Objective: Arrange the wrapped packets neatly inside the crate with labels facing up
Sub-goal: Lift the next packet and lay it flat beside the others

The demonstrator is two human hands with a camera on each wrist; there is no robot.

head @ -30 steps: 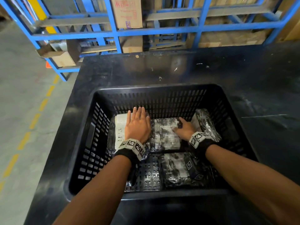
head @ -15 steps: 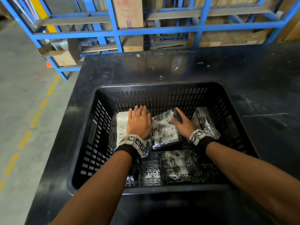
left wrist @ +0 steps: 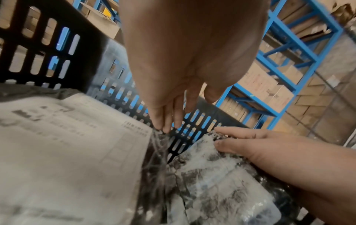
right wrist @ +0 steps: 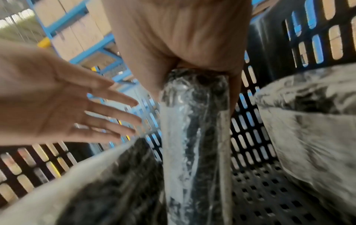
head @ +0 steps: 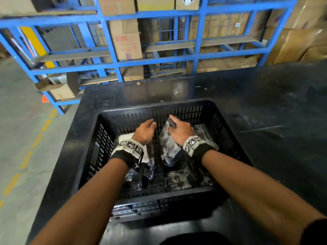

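Black plastic crate [head: 228,138] with slotted walls stands on a dark table [head: 265,96]. Four packets lie inside, each wrapped in clear crinkled film over dark contents. The left packet [head: 123,138] lies flat at the crate's left side with a white printed label [left wrist: 67,144] facing up. The middle packet [head: 168,144] is tilted up on edge, its far end raised toward the back wall. The right hand [head: 178,132] grasps that raised end, thumb on one face and fingers round the other, as the right wrist view shows. A third packet [head: 205,133] leans against the right wall, just beside the right wrist. A fourth packet [head: 178,181] lies flat near the front wall, below the right forearm. The left hand [head: 145,130] hovers over the far end of the left packet, fingers loosely spread and holding nothing, close beside the tilted packet. Blue racking [head: 113,41] with cardboard boxes stands behind the table.
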